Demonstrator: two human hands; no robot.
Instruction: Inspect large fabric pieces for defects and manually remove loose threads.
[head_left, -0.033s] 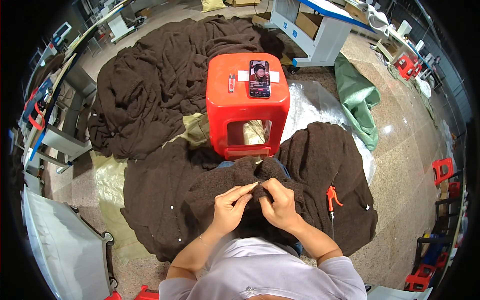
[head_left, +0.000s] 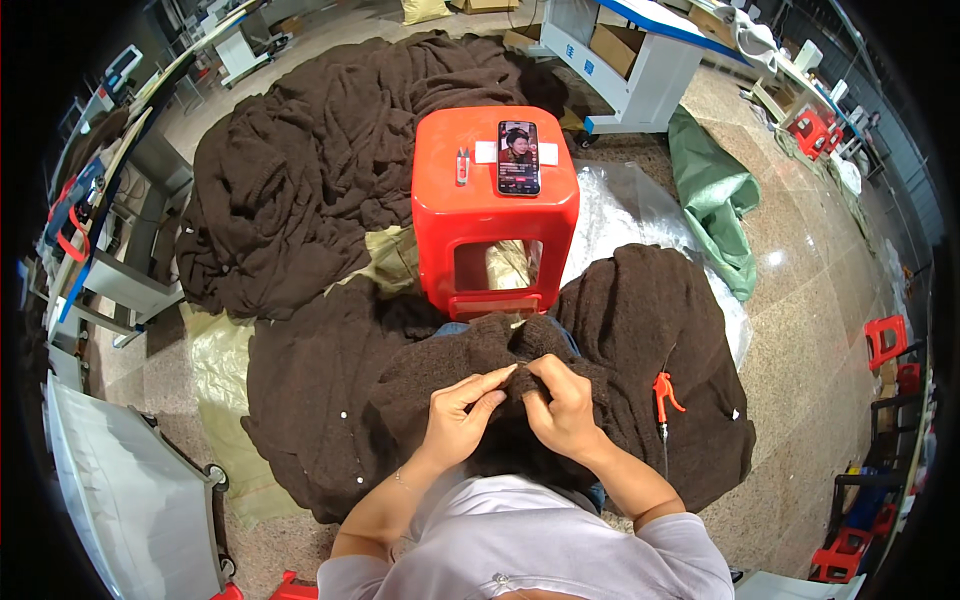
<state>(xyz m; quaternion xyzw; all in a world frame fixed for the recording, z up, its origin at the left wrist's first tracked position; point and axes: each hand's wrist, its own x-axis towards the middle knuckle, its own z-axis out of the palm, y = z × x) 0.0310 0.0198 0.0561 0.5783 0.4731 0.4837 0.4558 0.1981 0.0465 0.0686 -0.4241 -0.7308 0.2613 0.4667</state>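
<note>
Dark brown knit fabric (head_left: pixel 450 360) is bunched over my lap. My left hand (head_left: pixel 462 412) pinches it, thumb and forefinger together. Close beside it, my right hand (head_left: pixel 558 405) grips the same fabric with curled fingers. The fingertips of both hands nearly meet at one raised fold; anything small between them is too fine to make out. To the right, an orange air blow gun (head_left: pixel 665 397) with a thin hose rests on more brown fabric. Beyond my lap stands a red plastic stool (head_left: pixel 436 215), bearing a phone (head_left: pixel 519 160) with a lit screen and small red-handled thread snips (head_left: pixel 463 168).
A large heap of brown knit fabric (head_left: pixel 290 180) lies beyond on the left. Clear plastic sheeting (head_left: pixel 620 205) and a green sack (head_left: pixel 715 190) are right of the stool. A wheeled white cart (head_left: pixel 130 480) stands near left, and a blue-edged table (head_left: pixel 630 80) at the back.
</note>
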